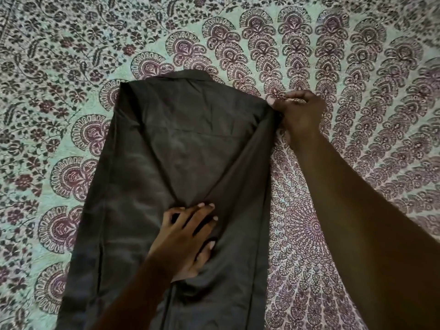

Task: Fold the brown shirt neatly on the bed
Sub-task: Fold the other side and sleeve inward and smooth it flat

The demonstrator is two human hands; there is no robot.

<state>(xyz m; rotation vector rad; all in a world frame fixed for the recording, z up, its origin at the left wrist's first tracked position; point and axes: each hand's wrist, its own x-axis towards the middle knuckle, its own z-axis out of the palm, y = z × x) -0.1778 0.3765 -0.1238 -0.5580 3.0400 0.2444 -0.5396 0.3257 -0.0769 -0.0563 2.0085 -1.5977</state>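
Pinching brown shirt (181, 144) right edge: right hand (300, 113) | left hand (188, 236) flat, spread | bedsheet (357, 67) clear around

Brown shirt (166, 163): dark brown, plain, smooth fabric. Lies flat on the bed (357, 67), collar at far end, hem toward the viewer & cut off by lower edge. Sides folded in to a long narrow strip; right sleeve folded diagonally across the middle. Few creases.

brown shirt (171, 163) hem cut off by the bottom edge
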